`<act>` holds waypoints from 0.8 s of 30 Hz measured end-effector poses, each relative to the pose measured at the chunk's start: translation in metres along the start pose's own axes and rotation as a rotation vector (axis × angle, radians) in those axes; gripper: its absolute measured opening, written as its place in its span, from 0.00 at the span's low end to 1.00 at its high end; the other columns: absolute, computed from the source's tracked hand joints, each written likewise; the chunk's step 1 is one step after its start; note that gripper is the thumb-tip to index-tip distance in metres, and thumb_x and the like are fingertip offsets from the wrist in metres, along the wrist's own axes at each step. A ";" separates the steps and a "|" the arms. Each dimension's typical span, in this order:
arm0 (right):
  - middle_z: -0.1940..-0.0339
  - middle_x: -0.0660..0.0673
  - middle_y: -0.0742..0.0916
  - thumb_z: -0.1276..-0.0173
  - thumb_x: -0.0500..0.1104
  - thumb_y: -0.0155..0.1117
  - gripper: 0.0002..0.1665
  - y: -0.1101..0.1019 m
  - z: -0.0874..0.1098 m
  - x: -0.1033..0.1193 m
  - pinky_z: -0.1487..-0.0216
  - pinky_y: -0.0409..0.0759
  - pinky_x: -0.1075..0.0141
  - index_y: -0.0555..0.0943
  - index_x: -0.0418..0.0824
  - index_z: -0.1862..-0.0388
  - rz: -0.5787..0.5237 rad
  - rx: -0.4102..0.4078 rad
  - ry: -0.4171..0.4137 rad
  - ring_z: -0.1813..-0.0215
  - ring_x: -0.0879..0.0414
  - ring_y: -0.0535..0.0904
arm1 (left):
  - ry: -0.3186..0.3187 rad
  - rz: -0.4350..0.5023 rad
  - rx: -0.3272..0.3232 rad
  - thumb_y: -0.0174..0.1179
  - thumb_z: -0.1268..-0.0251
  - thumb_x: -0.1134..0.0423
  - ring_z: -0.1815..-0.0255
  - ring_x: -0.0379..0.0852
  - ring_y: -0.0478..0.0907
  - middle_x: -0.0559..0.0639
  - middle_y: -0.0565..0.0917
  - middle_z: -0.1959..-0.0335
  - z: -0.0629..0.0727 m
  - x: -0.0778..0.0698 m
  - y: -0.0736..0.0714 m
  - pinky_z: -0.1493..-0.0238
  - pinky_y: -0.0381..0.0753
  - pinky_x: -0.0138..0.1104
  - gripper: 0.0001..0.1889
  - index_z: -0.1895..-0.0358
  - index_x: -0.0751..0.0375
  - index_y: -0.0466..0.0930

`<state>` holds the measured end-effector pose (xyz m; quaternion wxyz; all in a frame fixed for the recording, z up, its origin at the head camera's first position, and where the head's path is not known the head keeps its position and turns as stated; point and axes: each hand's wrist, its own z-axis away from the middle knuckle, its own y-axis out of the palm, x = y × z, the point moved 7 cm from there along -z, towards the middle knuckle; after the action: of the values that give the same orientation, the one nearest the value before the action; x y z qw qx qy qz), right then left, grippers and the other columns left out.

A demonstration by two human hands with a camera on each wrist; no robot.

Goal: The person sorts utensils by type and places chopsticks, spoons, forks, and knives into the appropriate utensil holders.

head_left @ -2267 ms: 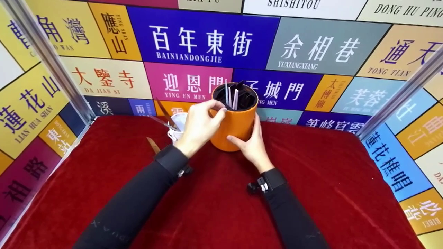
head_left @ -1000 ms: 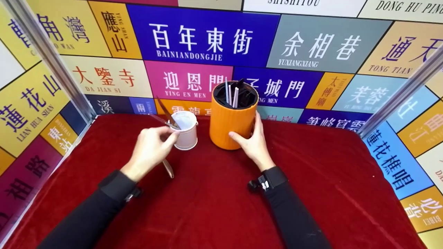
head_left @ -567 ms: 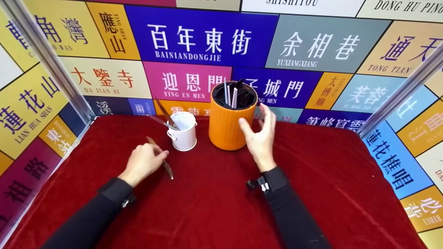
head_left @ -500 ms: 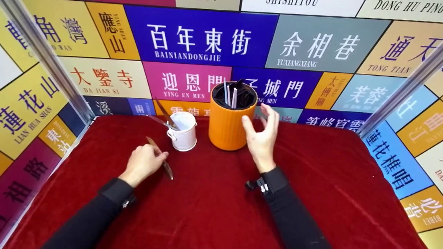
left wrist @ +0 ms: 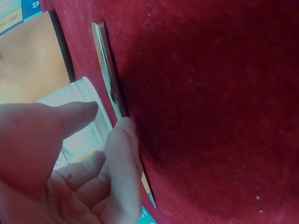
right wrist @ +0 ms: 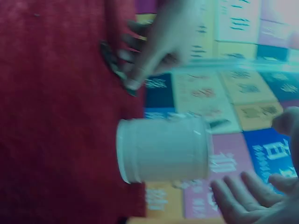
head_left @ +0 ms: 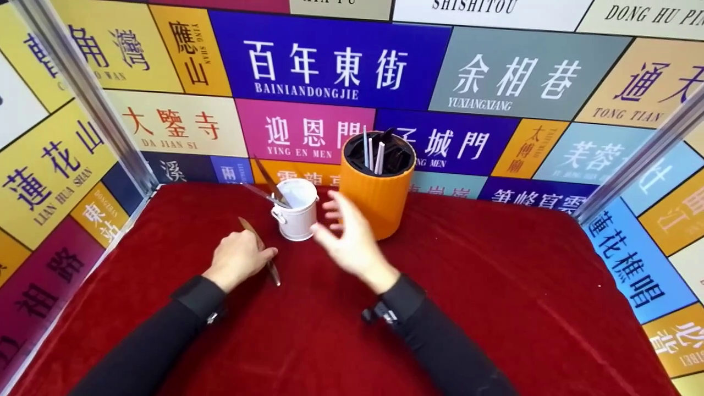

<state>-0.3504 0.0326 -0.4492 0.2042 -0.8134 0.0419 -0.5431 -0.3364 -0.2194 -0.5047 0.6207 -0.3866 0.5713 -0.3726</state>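
Observation:
My left hand (head_left: 239,256) lies low over a slim shiny table knife (head_left: 273,270) on the red cloth. In the left wrist view its fingertips (left wrist: 125,123) meet the knife's edge, while the thumb stands apart. Fingers spread, my right hand (head_left: 352,236) reaches beside a small white pail (head_left: 297,217), between it and the orange cylinder holder (head_left: 379,203). Two thin blade-like metal utensils (head_left: 269,179) lean out of the pail. The right wrist view has the pail (right wrist: 163,149) just past my right fingers. Part of the holder's front is hidden behind that hand.
Several pale sticks (head_left: 374,154) stand in the holder's dark insert. A red velvet cloth (head_left: 495,275) covers the table. Behind it rise panels of colourful printed signs (head_left: 330,55), with a metal post (head_left: 104,110) at the left corner and another at the right.
My right hand has let go of the orange holder and swung left to the pail. My left hand has come down from the holder's rim, past the pail, to the knife.

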 end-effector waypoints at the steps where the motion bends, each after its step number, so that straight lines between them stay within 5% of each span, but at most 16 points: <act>1: 0.25 0.38 0.82 0.25 0.47 0.75 0.49 0.008 0.000 -0.005 0.26 0.85 0.53 0.64 0.40 0.12 0.029 0.036 0.034 0.27 0.43 0.82 | -0.005 -0.005 0.001 0.74 0.30 0.45 0.65 0.63 0.88 0.56 0.89 0.73 0.000 0.000 0.000 0.66 0.85 0.52 0.20 0.75 0.55 0.88; 5: 0.17 0.36 0.75 0.26 0.50 0.76 0.59 0.031 -0.003 -0.021 0.21 0.80 0.50 0.52 0.40 0.07 0.099 0.098 0.115 0.19 0.39 0.76 | -0.037 -0.029 0.005 0.75 0.31 0.44 0.62 0.66 0.89 0.59 0.91 0.69 -0.003 0.003 0.001 0.62 0.88 0.56 0.20 0.74 0.55 0.90; 15: 0.07 0.35 0.59 0.31 0.56 0.79 0.70 0.060 -0.013 -0.054 0.09 0.63 0.49 0.45 0.41 0.06 0.263 0.049 0.170 0.09 0.41 0.61 | -0.059 -0.016 0.027 0.75 0.33 0.45 0.60 0.64 0.89 0.58 0.92 0.63 -0.006 0.007 0.004 0.60 0.87 0.55 0.16 0.67 0.54 0.91; 24: 0.13 0.36 0.68 0.36 0.57 0.84 0.71 0.074 -0.024 -0.074 0.13 0.69 0.49 0.49 0.43 0.06 0.208 0.008 0.205 0.15 0.42 0.70 | -0.089 0.020 0.057 0.72 0.33 0.48 0.72 0.55 0.87 0.56 0.90 0.70 -0.009 0.010 0.008 0.69 0.84 0.46 0.13 0.66 0.54 0.91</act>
<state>-0.3910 -0.0201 -0.5333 0.2571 -0.7441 0.1444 -0.5994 -0.3447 -0.2258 -0.5167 0.6598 -0.3794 0.5362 -0.3648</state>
